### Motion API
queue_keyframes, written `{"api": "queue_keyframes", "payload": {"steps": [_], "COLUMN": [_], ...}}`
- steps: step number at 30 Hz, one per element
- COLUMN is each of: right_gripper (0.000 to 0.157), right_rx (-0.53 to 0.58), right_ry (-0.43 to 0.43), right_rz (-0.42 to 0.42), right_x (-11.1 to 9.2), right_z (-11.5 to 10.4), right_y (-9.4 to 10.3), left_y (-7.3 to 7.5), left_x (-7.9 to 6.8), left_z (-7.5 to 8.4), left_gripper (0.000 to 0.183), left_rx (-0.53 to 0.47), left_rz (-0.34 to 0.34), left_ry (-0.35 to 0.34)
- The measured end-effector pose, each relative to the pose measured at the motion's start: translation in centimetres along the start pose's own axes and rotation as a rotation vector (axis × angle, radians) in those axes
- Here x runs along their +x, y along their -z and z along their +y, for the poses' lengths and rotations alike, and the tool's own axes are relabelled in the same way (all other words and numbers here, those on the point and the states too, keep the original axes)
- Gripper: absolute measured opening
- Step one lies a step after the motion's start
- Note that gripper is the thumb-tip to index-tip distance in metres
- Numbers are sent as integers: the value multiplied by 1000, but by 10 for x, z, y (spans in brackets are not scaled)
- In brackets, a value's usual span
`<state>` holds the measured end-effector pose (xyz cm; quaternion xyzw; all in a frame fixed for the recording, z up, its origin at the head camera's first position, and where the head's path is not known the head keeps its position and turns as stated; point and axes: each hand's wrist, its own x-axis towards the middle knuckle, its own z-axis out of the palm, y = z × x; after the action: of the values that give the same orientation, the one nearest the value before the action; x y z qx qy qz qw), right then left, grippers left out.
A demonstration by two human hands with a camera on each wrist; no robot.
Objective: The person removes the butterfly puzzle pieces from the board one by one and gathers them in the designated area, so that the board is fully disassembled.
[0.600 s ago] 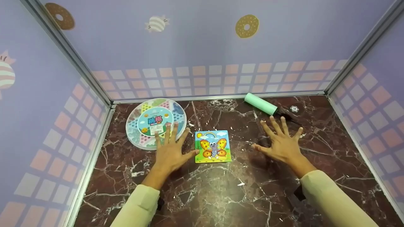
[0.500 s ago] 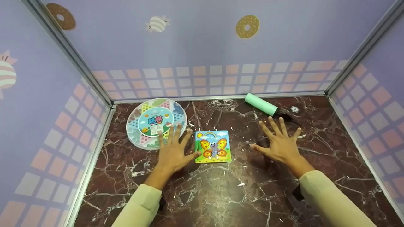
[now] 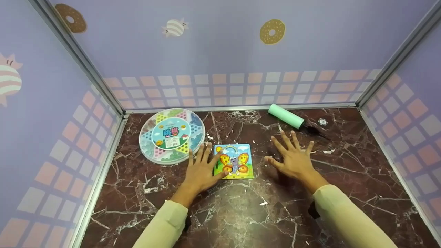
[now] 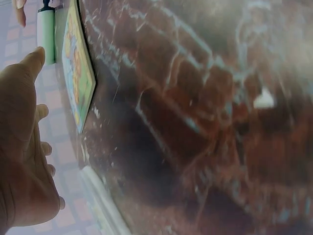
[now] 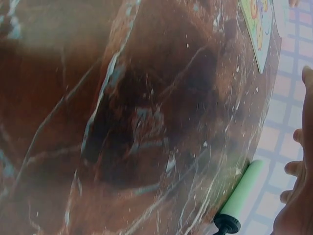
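Note:
A square butterfly jigsaw puzzle board [image 3: 241,162] lies flat near the middle of the marbled tabletop. Over its left edge reaches my left hand [image 3: 201,174], fingers spread, thumb and forefinger overlapping the picture in the head view. The left wrist view shows that hand raised above the surface, holding nothing. To the right of the board, my right hand [image 3: 294,162] is also spread and holds nothing; it hovers between the board and a mint-green hand pump [image 3: 286,116] with a black end. A round Chinese checkers box [image 3: 172,136] lies beyond the left hand.
A small round white-and-black chip [image 3: 322,122] lies to the right of the pump. Purple patterned panels [image 3: 227,51] enclose the back and both sides of the table. White flecks [image 3: 264,201] are scattered on the marbled surface [image 3: 241,220].
Both hands have moved toward the middle: the left one to the right, over the board's edge, the right one to the left. The head view has tilted slightly. The objects stay put.

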<state>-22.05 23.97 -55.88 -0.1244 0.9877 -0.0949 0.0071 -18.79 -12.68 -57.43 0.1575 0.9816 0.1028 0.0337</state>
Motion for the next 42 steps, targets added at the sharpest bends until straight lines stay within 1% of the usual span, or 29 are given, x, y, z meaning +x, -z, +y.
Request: {"api": "queue_keyframes", "payload": {"steps": [3,10,15,18,22,25,30,36,42], "right_gripper": [90,88,86,86,87,85,79,74,66], "right_rx": [-4,-11,-23,-21,-29,-42,-33,-43,-31], "right_ry": [14,58,76,91,133,154,179,203,259], "right_rz": [7,-8,6,-4,-18,-24,-40,-52,-42], "right_x": [3,9,16,19,23,24,25,28,32], "right_z": [-6,-23,-32,-40,-52,-62,-75,-86,-95], "right_y": [-4,-13,-20,-24,-30,-34,-41,-48,-51], "left_y": [-6,-22,-28,-29,-29,-29,-32,-33,-28], "left_x": [3,8,12,12,11,12,14,15,12], "left_z": [3,3,4,5,8,8,6,4,5], "left_gripper": [85,83,80,80,80,80,81,83,81], "left_rx": [-8,-33,-36,-16,-5,-17,-39,-65,-87], "left_rz": [-22,-77,-62,-69,-79,-87,-109,-101,-98], "left_ry": [-3,9,-1,-2,3,10,25,14,-5]}}
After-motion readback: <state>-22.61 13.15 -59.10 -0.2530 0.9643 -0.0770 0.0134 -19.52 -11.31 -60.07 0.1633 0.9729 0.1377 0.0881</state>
